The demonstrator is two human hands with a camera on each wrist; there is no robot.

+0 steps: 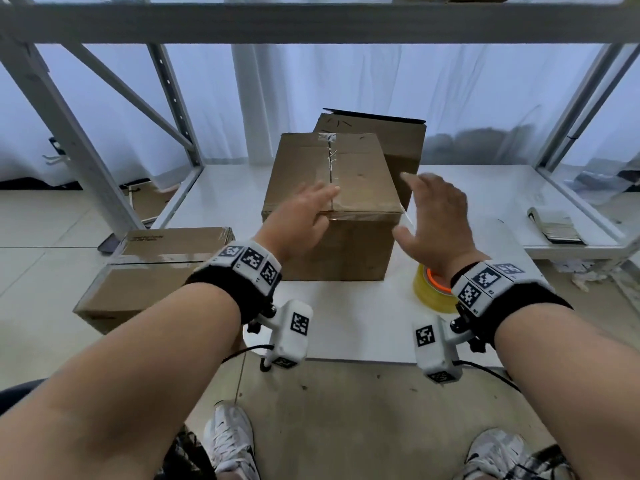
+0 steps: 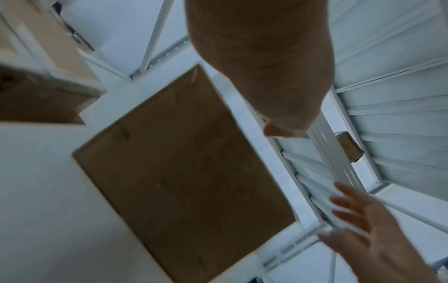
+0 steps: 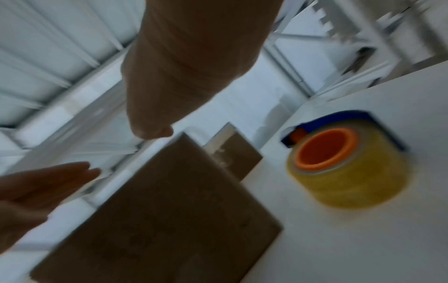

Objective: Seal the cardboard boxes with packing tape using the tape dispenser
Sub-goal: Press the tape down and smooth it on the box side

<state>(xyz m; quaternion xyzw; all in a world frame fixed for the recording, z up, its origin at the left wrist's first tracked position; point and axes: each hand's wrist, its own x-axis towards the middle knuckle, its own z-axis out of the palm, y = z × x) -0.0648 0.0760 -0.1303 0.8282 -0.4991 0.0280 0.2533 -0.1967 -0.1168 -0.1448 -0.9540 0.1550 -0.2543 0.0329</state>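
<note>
Meanwhile we found both hands held out over the cardboard box (image 1: 332, 188) that stood on the white table (image 1: 485, 188). The left hand (image 1: 304, 216) had its fingers straight and spread above the near left part of the box top, close to the taped centre seam; whether they touched the cardboard we could not tell. The right hand (image 1: 436, 216) hung open beside the box's right edge, fingers spread, holding nothing. The two hands were apart, one to each side of the seam. We saw the tape dispenser (image 1: 433, 289), a yellowish roll on an orange core, lying on the table just right of the box, below the right wrist. A second box (image 1: 398, 140) stood behind the first, and a third box (image 1: 152, 271) sat lower on the left.
</note>
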